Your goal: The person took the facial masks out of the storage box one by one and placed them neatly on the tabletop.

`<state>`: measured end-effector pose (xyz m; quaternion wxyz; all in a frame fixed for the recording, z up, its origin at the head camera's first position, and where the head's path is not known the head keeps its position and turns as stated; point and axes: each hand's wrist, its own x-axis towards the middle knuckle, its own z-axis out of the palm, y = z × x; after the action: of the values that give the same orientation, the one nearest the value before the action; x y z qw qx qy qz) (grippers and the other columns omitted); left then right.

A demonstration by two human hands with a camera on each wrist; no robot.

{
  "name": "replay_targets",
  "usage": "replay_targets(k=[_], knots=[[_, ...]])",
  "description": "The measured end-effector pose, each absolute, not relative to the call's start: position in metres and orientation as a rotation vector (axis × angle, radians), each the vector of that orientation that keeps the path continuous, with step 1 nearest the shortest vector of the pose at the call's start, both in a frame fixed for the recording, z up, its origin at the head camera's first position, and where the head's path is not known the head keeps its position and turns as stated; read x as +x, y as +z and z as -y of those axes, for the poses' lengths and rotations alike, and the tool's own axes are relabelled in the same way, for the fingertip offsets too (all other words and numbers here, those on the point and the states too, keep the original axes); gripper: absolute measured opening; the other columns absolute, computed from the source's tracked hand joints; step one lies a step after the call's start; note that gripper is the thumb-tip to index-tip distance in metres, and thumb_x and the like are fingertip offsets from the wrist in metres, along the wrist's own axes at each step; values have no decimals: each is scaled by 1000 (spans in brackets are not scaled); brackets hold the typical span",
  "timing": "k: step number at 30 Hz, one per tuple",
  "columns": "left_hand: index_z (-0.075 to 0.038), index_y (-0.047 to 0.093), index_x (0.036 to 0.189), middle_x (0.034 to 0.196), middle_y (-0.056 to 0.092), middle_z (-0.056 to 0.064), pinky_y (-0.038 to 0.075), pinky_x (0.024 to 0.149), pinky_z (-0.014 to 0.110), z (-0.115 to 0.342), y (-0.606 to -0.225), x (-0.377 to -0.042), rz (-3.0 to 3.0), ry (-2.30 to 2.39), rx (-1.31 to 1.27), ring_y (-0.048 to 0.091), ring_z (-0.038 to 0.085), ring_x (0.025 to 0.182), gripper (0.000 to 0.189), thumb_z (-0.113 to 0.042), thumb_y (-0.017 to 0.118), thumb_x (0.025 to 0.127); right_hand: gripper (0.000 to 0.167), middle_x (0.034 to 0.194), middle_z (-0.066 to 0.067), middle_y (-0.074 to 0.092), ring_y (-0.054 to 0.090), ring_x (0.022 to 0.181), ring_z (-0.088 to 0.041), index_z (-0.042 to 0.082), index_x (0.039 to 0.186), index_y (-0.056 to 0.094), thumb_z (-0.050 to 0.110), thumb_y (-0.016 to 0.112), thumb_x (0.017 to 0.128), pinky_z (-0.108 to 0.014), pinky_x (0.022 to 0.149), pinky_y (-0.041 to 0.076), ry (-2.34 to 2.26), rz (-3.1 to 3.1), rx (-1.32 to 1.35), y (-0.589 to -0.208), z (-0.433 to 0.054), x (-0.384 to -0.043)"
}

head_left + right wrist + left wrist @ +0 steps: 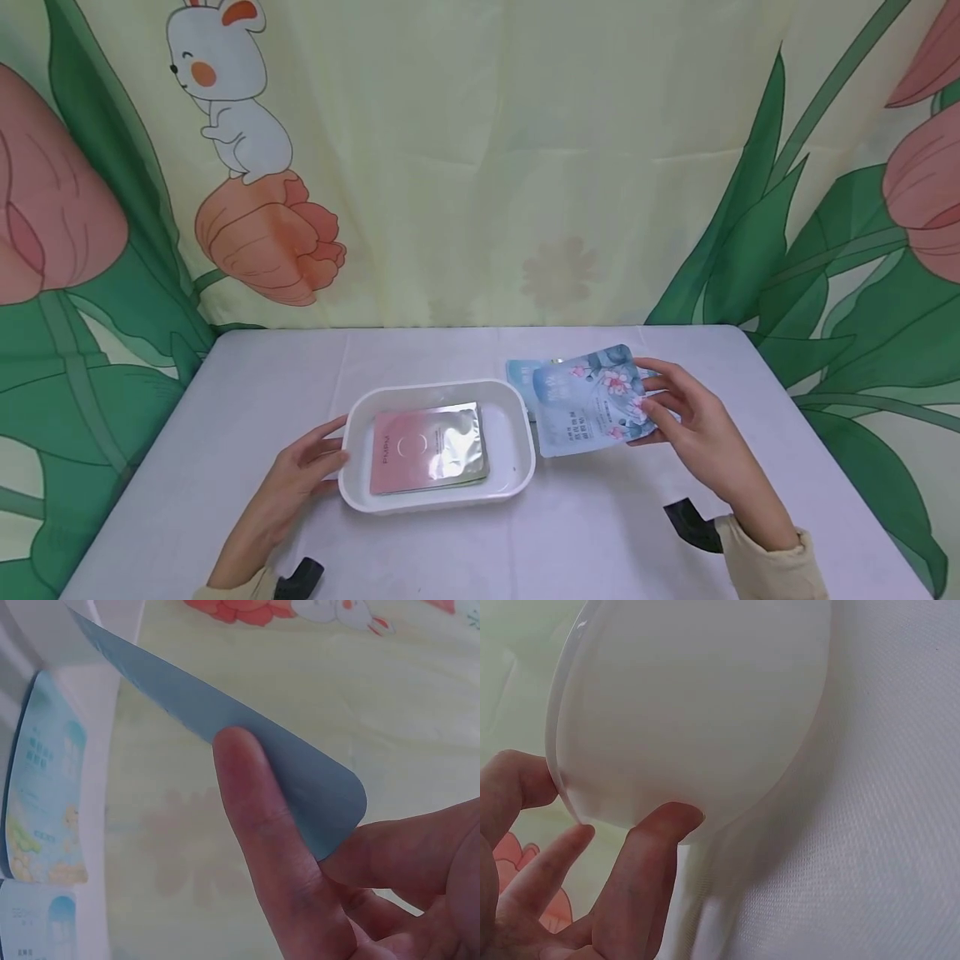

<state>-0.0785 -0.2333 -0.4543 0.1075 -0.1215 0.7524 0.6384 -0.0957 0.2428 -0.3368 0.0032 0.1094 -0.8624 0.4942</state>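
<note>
The right hand pinched the blue sachet only along its three o'clock side, so the likeliest trouble was the unsupported part sagging and its seven o'clock corner snagging on the white tray; too loose a pinch could also have let the sachet slip. A shove from the left hand, which held that tray at its nine o'clock end, might have slid it and shifted the pink-and-silver packet lying inside. The sachet reached from the right hand's grip toward nine o'clock, between two and three o'clock of the tray, partly hiding a paler blue packet behind it. Whether the sachet touched the tray's rim, I could not tell.
</note>
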Motion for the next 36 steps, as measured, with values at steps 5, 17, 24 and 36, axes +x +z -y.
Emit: replay_targets(k=[5, 17, 24, 36], knots=[[-21, 40, 152, 141, 52, 18, 60, 82, 32, 233, -454, -79, -2219, 1866, -357, 64, 20, 110, 64, -28, 69, 94, 56, 120, -20, 54, 65, 96, -5, 11, 149, 39, -3, 55, 98, -29, 69, 62, 1556, 2722, 327, -339, -247, -95], [-21, 40, 152, 140, 52, 18, 60, 82, 33, 233, -456, -79, -2219, 1873, -358, 64, 19, 109, 66, -27, 70, 93, 59, 123, -23, 51, 66, 100, -20, 8, 150, 35, -6, 56, 97, -31, 69, 62, 1602, 2782, 302, -350, -256, -97], [-20, 40, 152, 140, 53, 18, 60, 82, 33, 232, -455, -78, -2222, 1880, -349, 64, 19, 110, 65, -26, 70, 93, 60, 122, -24, 51, 66, 99, -24, 7, 150, 35, -9, 55, 96, -32, 68, 62, 1624, 2804, 329, -357, -257, -99], [-21, 41, 151, 140, 53, 19, 60, 82, 35, 232, -456, -79, -2208, 1882, -365, 64, 20, 109, 65, -26, 70, 93, 56, 121, -26, 49, 65, 103, -35, 3, 146, 37, -11, 54, 94, -33, 67, 62, 1655, 2829, 318, -373, -254, -101]])
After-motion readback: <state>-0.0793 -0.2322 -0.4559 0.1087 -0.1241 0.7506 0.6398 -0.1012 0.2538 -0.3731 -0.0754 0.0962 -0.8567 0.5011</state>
